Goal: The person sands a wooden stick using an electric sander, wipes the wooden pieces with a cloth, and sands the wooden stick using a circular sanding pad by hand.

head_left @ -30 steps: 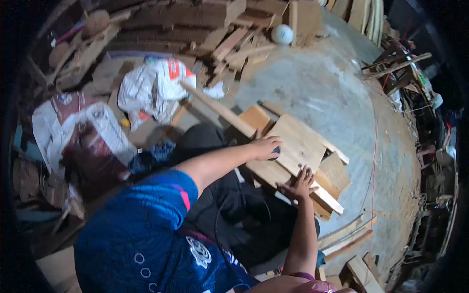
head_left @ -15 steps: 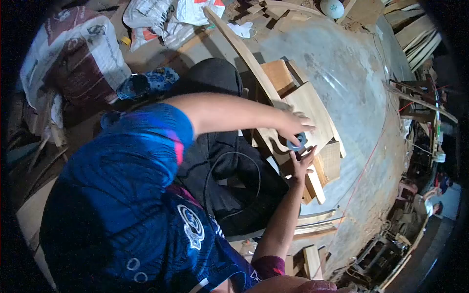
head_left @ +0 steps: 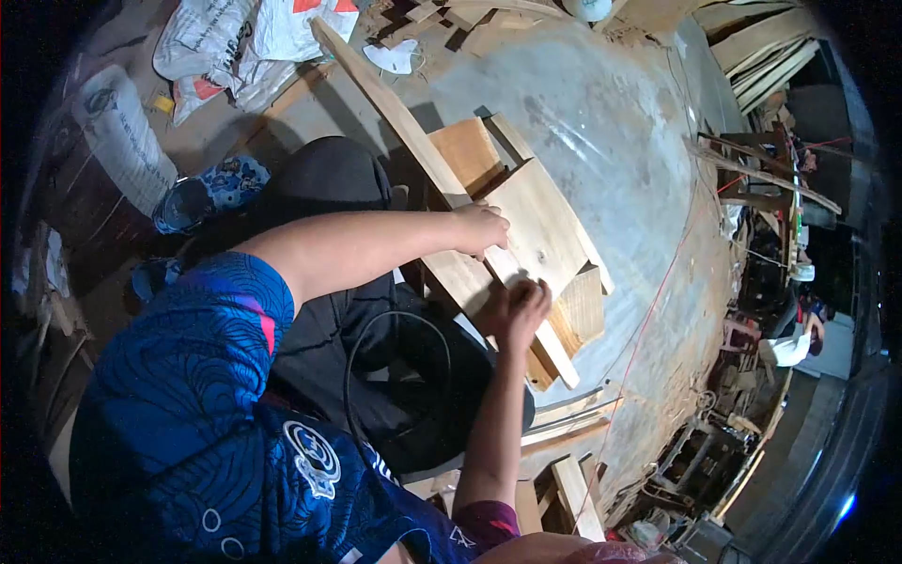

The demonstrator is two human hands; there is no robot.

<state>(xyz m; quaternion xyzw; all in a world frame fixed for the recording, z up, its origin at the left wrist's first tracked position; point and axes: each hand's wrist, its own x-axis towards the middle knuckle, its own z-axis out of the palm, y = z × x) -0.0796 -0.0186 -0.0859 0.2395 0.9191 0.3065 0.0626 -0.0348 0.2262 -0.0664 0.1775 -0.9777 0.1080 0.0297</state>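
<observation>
My left hand point(head_left: 482, 230) is closed, its fingers curled over the long wooden slat point(head_left: 395, 117) where it crosses the wooden assembly. Beside it lies a broad, pale, slightly curved panel point(head_left: 540, 226) with a small dark knot. My right hand point(head_left: 522, 308) hovers over or rests on the lower part of the slat, fingers curled; what it holds, if anything, is hidden. Under the panel show a browner board point(head_left: 467, 155) and a block point(head_left: 581, 305). A black cable or hose point(head_left: 349, 367) loops across my lap.
White sacks point(head_left: 209, 42) and wood scraps point(head_left: 442, 23) lie at the top. A red string point(head_left: 648, 324) runs over the concrete floor point(head_left: 611, 169). More boards point(head_left: 573, 428) lie below the assembly. A person point(head_left: 810, 329) is at the far right, near machinery.
Both hands have come away from a round grey object on the panel, which no longer shows. My left hand has moved back onto the slat; my right fingers have curled. The view has shifted.
</observation>
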